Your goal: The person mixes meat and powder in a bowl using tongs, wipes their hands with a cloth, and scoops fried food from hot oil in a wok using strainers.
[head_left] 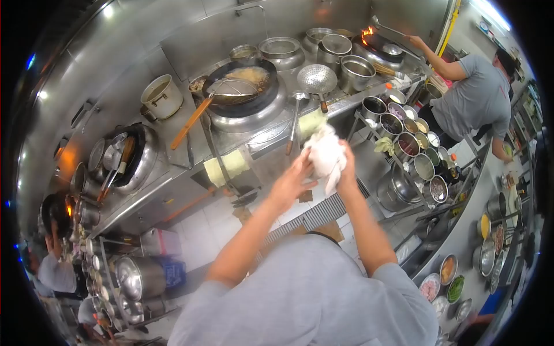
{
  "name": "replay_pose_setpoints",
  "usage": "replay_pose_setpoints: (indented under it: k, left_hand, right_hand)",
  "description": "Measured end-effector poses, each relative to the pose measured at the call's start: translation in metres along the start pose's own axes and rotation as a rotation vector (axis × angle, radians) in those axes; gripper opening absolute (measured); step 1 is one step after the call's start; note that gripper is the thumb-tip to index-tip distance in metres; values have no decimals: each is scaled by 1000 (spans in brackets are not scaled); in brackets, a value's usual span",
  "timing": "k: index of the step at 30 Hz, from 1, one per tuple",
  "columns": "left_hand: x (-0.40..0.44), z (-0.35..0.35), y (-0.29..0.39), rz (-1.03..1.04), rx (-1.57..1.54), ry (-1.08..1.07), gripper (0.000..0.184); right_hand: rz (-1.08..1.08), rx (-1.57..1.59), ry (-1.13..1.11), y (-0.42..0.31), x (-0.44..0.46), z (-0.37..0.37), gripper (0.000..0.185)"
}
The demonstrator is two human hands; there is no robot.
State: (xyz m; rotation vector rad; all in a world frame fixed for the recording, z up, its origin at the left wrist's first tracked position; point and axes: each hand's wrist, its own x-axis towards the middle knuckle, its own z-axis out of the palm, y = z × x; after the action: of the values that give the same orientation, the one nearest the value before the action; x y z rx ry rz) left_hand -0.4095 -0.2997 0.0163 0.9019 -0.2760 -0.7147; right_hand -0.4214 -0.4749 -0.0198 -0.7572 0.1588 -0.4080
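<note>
A bunched white cloth (326,154) is held up between my two hands, above the front edge of the stove counter. My right hand (348,170) is closed round its right side. My left hand (291,181) presses against its left side, the fingers curved and slightly blurred. Beyond them, a perforated ladle (317,79) and a solid ladle (296,109) rest on the counter. To the left, a wire strainer (234,86) with a wooden handle lies across a wok (268,95) that holds bubbling oil.
Several pots of sauces and ingredients (407,144) stand on a rack at right. A co-worker (473,95) works at a flaming wok (378,46). Another wok (151,155) holds utensils at left. A folded yellowish cloth (226,167) hangs over the counter edge.
</note>
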Motion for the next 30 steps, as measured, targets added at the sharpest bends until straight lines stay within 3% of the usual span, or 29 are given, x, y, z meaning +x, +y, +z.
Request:
replay_pose_setpoints:
  k: [1,3,4,5,7,8,9,10,11,13,14,15,16,17,18,19,21,22,23,24,25,26,27,29,30]
  left_hand:
    - [4,-13,2,-6,-1,4,50]
    - [18,-40,7,-3,534,24,45]
    - [23,-44,9,-166,765,-3,38]
    - [40,-70,-23,129,1076,-77,39]
    - [19,-76,-34,333,463,-137,37]
    - [22,-82,-18,83,584,-364,37]
    - [15,-60,-2,80,584,-371,37]
    - [3,-25,23,74,1070,-516,37]
    - [-4,0,38,64,1557,-650,38]
    - [6,6,47,43,1562,-681,32]
    - [14,0,52,-215,1111,-793,41]
    - [18,-4,53,-445,640,-864,50]
    - [19,-1,47,-330,138,-925,61]
    - [22,5,41,-199,-359,-949,72]
    - [16,19,48,-82,-526,-733,82]
    - [19,27,52,-80,-518,-735,82]
    - [32,37,61,193,-725,-493,77]
    - [38,36,65,303,-707,-432,70]
    - [46,31,68,304,-706,-431,70]
    - [53,26,71,530,-354,-215,66]
    - [57,21,72,736,7,7,62]
    - [60,23,70,887,242,136,52]
    - [58,20,71,889,242,135,52]
    - [51,11,71,1211,1305,116,47]
    - [44,7,64,1135,1548,38,45]
  right_hand:
    - [-118,-14,21,-15,-6,15,23]
    - [-349,-418,-73,-23,-11,20,30]
    - [-510,-736,-220,-26,-18,28,35]
    - [-670,-1052,-372,-30,-26,45,40]
    - [-840,-1474,-839,-14,-51,70,48]
    - [-595,-1352,-826,-10,-49,62,45]
    - [-361,-1222,-804,-4,-39,49,42]
    - [-149,-1053,-856,7,-13,25,42]
    - [-149,-1056,-852,5,-13,20,42]
    - [497,-147,-612,4,-12,14,39]
    - [511,69,-703,14,-4,6,47]
    - [469,-168,-563,31,-2,-3,52]
    - [477,-168,-566,41,-1,-14,52]
    - [326,-299,-561,44,-5,-6,58]
    - [168,-426,-554,47,-9,7,64]
    - [3,-549,-541,50,-13,22,71]
    - [-330,-785,-493,52,-25,45,83]
    - [-331,-784,-493,51,-34,52,83]
    - [33,-281,-494,49,-46,59,82]
    - [390,227,-464,51,-56,61,80]
    - [385,295,-479,56,-63,61,65]
    - [365,242,-396,52,-68,69,62]
    - [343,190,-310,46,-71,76,60]
    - [312,227,-224,43,-60,69,57]
    - [281,267,-134,39,-53,67,55]
